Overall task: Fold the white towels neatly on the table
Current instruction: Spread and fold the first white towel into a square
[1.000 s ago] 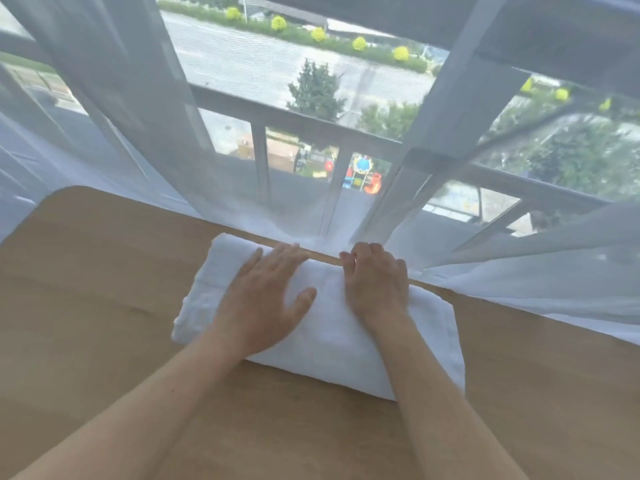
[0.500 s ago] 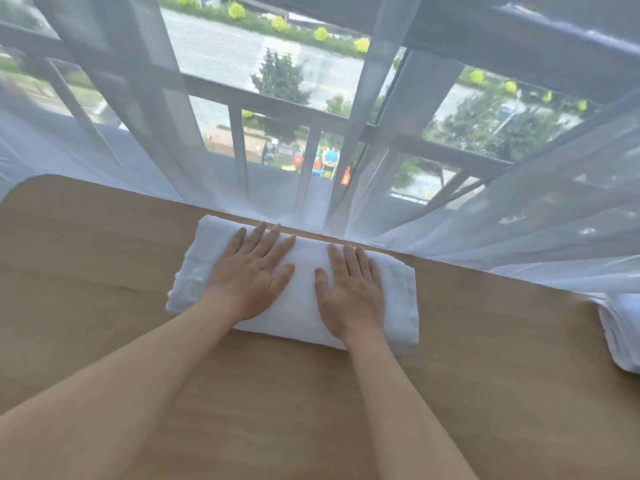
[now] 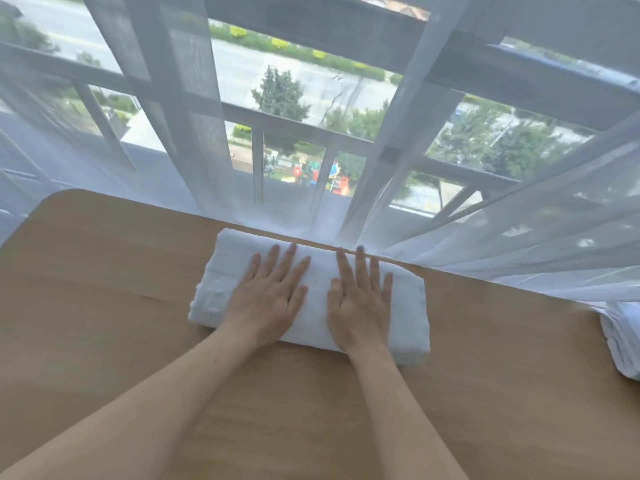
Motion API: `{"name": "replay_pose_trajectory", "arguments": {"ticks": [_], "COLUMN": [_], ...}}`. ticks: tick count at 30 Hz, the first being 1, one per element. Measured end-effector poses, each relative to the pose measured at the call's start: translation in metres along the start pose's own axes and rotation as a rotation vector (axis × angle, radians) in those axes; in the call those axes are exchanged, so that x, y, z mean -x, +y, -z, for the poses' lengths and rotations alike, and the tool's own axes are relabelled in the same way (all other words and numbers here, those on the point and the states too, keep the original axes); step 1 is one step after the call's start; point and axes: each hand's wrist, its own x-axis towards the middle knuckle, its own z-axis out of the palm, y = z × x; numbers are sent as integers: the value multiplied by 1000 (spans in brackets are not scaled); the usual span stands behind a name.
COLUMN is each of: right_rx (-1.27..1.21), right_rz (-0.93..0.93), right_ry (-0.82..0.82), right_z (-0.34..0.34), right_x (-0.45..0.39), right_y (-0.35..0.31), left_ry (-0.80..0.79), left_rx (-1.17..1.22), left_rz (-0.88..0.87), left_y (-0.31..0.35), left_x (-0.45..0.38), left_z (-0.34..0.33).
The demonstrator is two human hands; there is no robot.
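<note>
Your left hand [image 3: 266,299] and right hand [image 3: 360,299] lie flat, fingers straight, side by side on the folded white cotton towel [image 3: 405,306], which rests on the light wooden worktop [image 3: 104,289] beside the sheer white curtain [image 3: 519,244].

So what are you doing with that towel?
A person is folding white towels on a wooden table by a window with a thin curtain. Right now the left hand and the right hand lie flat, fingers straight, on top of a folded towel, pressing it smooth. More white towels sit at the table's right edge, only partly in view.
</note>
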Motion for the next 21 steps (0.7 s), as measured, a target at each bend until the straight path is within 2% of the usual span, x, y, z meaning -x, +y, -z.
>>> {"name": "replay_pose_trajectory", "arguments": {"ticks": [3, 9, 13, 19, 21], "right_rx": [28, 62, 94, -86, -176], "right_rz": [44, -61, -243, -380, -488], "right_ry": [-57, -60, -94, -52, -28], "right_z": [-15, -14, -7, 6, 6], "right_x": [5, -4, -1, 4, 7], "right_y": [-10, 23, 47, 50, 46], "left_ry": [-13, -24, -11, 96, 134], "left_rx": [-75, -99, 15, 312, 390], "left_rz": [-88, 88, 289, 650, 727], "left_y": [-3, -45, -49, -49, -51], "left_x": [1, -9, -5, 1, 2], "left_z": [-4, 3, 1, 2, 6]}}
